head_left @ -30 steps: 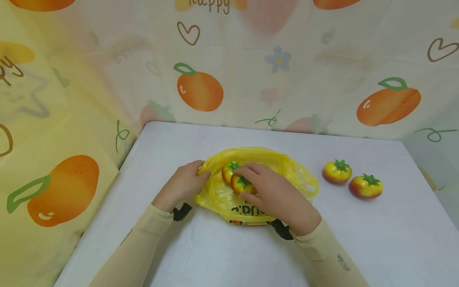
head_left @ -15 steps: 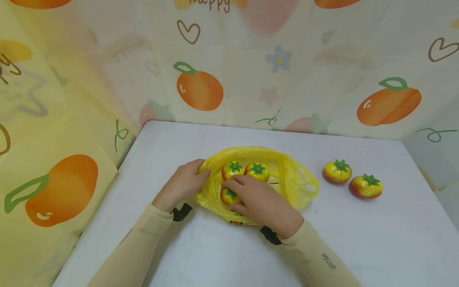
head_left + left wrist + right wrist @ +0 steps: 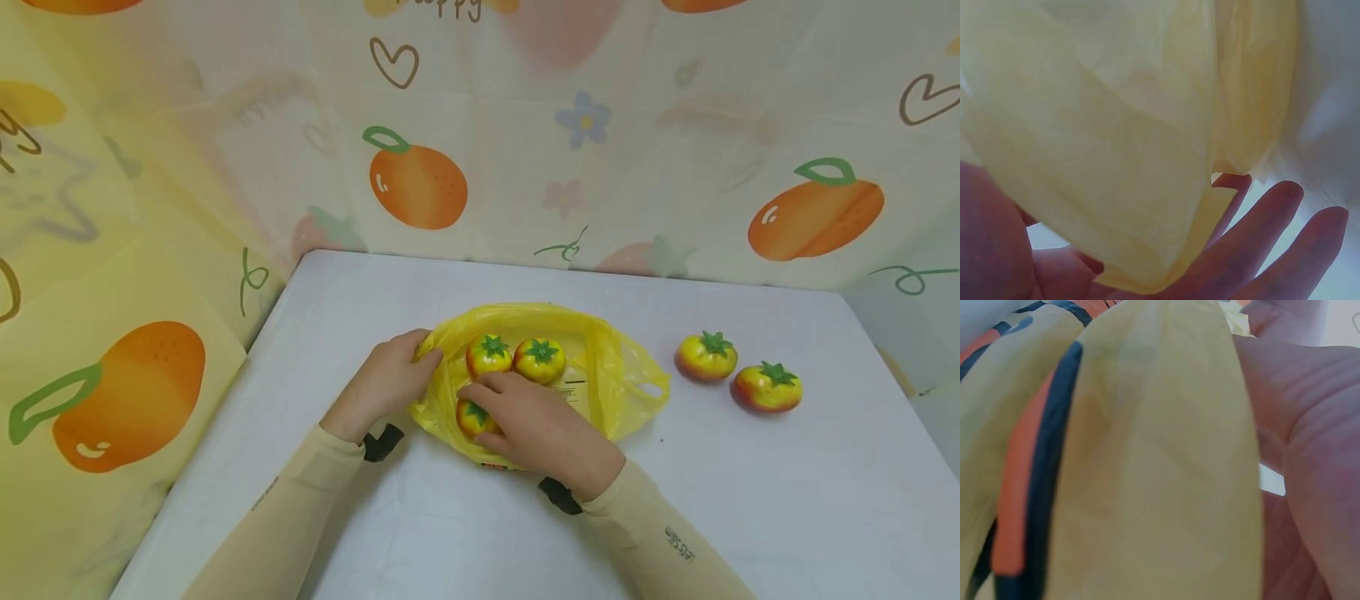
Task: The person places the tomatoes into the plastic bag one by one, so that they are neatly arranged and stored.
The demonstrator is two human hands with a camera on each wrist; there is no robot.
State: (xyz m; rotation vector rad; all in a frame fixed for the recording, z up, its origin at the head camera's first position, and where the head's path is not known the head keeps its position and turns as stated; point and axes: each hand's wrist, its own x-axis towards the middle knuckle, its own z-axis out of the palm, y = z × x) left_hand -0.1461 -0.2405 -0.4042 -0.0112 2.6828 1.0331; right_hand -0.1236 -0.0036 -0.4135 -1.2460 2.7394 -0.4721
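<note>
In the head view a yellow plastic bag (image 3: 626,379) lies with its mouth spread wide. My left hand (image 3: 386,379) pinches the bag's left rim between thumb and fingers; in the left wrist view a fold of the bag hangs across that hand's spread fingers (image 3: 1319,240). Inside the bag, the fingers of my right hand (image 3: 543,429) curl over a yellow-red toy tomato (image 3: 474,418) with a green star-shaped top. Just behind it sit two more toy tomatoes, the left one (image 3: 489,357) and the right one (image 3: 540,360). The bag's side covers most of the right wrist view.
Two further toy tomatoes, a rear one (image 3: 706,357) and a nearer one (image 3: 767,387), lie on the white table (image 3: 817,492) right of the bag. A fruit-printed cloth (image 3: 510,125) hangs behind the table and along its left side.
My right hand has moved left and nearer to me inside the bag with a toy tomato under its fingers. The right tomato behind it has come into view. My left hand has stayed at the rim.
</note>
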